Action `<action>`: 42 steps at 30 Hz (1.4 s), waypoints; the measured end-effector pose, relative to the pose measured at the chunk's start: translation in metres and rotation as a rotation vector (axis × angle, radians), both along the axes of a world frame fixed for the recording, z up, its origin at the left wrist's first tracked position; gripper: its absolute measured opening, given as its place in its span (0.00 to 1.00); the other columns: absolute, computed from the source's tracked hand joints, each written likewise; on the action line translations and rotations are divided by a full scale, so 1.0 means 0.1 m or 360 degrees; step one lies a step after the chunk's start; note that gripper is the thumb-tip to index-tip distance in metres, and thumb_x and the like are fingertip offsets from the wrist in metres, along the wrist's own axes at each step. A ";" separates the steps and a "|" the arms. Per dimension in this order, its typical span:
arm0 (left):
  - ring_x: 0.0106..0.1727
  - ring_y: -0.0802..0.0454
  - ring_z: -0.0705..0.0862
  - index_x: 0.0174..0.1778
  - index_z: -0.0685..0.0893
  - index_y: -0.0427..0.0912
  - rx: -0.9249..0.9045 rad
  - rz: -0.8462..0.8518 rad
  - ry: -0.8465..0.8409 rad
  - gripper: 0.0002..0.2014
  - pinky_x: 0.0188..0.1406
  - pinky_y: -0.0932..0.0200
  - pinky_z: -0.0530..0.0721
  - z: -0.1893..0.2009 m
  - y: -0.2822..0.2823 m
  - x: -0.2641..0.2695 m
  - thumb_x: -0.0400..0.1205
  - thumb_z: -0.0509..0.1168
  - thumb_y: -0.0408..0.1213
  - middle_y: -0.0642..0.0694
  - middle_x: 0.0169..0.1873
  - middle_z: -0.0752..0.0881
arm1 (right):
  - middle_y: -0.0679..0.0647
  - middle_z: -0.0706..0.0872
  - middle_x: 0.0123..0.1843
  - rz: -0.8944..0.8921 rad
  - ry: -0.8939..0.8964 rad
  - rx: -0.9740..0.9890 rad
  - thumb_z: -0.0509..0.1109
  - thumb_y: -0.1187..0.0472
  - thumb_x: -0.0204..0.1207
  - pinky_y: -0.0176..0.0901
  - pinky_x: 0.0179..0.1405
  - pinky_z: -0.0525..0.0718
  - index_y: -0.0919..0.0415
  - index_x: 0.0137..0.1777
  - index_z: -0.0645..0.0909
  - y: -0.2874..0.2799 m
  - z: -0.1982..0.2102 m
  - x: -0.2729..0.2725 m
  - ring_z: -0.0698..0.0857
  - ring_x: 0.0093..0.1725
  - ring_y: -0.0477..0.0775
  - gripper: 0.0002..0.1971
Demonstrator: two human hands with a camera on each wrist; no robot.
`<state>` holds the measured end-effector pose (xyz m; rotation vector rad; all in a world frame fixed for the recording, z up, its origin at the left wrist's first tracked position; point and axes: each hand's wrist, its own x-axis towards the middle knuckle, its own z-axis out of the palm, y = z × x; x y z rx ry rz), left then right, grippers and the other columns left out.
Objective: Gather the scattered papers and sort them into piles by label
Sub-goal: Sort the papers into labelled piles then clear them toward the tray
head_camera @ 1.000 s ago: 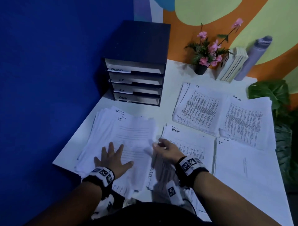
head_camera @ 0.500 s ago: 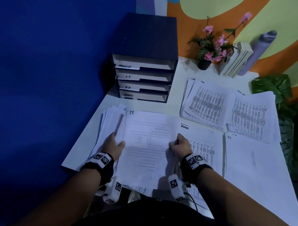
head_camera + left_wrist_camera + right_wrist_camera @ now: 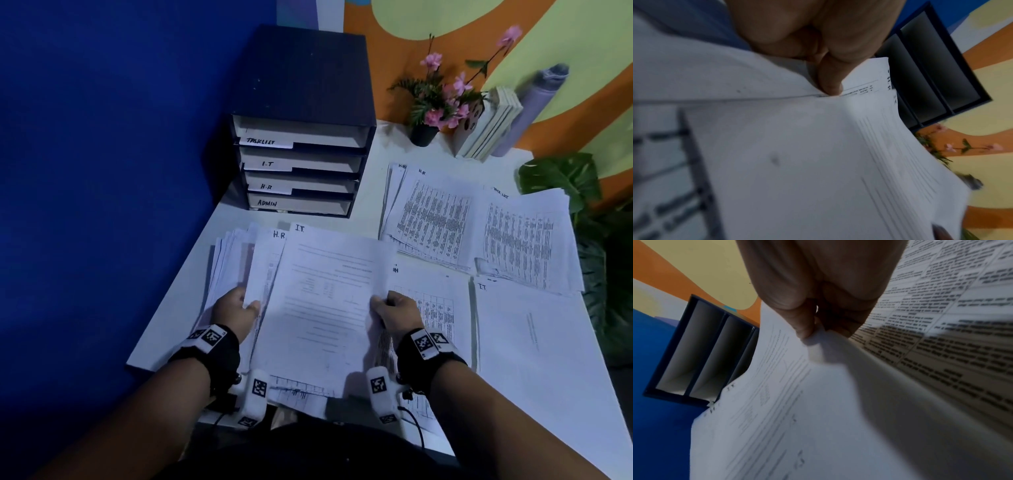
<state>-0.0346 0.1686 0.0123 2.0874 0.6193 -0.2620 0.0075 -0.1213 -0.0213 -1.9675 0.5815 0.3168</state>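
An I.T. sheet (image 3: 325, 301) is lifted in front of me, and my right hand (image 3: 390, 305) pinches its right edge between thumb and fingers (image 3: 803, 327). Under it an H.R. sheet (image 3: 270, 260) tops the unsorted stack (image 3: 227, 260) at the near left. My left hand (image 3: 239, 306) grips that sheet's near left edge, thumb (image 3: 830, 81) on top. Sorted piles lie to the right: an ADMIN pile (image 3: 431, 308) beside my right hand, an I.T. pile (image 3: 531, 342), an H.R. pile (image 3: 435, 216) and a task list pile (image 3: 524, 240).
A dark tray organiser (image 3: 301, 137) labelled TASKLIST, I.T, H.R and ADMIN stands at the back left. A flower pot (image 3: 424, 133), upright books (image 3: 489, 126) and a grey roll (image 3: 534, 102) line the back wall. A leafy plant (image 3: 561, 178) sits past the table's right edge.
My right hand has picked the I.T. sheet off the stack and drawn it rightward. My left hand went from lying flat on the stack to gripping the uncovered H.R. sheet.
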 end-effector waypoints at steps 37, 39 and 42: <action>0.55 0.56 0.85 0.58 0.80 0.48 -0.0285 -0.0269 -0.0255 0.13 0.53 0.65 0.78 0.35 -0.33 0.09 0.80 0.68 0.30 0.54 0.53 0.87 | 0.56 0.86 0.38 -0.0036 -0.0266 -0.0349 0.67 0.66 0.77 0.46 0.43 0.83 0.58 0.50 0.77 -0.31 0.35 0.07 0.85 0.43 0.61 0.05; 0.55 0.52 0.84 0.59 0.81 0.48 -0.0213 -0.0202 -0.0291 0.13 0.56 0.61 0.77 0.38 -0.40 0.14 0.81 0.67 0.29 0.52 0.53 0.86 | 0.57 0.84 0.41 -0.0066 -0.0312 -0.0491 0.64 0.66 0.80 0.41 0.43 0.75 0.61 0.53 0.78 -0.44 0.42 0.09 0.82 0.44 0.60 0.04; 0.52 0.49 0.84 0.62 0.82 0.43 -0.0125 -0.0131 -0.0326 0.13 0.54 0.59 0.77 0.41 -0.50 0.22 0.82 0.65 0.29 0.49 0.52 0.86 | 0.60 0.81 0.44 -0.0179 -0.0270 -0.0603 0.59 0.70 0.79 0.44 0.42 0.74 0.64 0.55 0.76 -0.81 0.51 0.08 0.80 0.44 0.62 0.08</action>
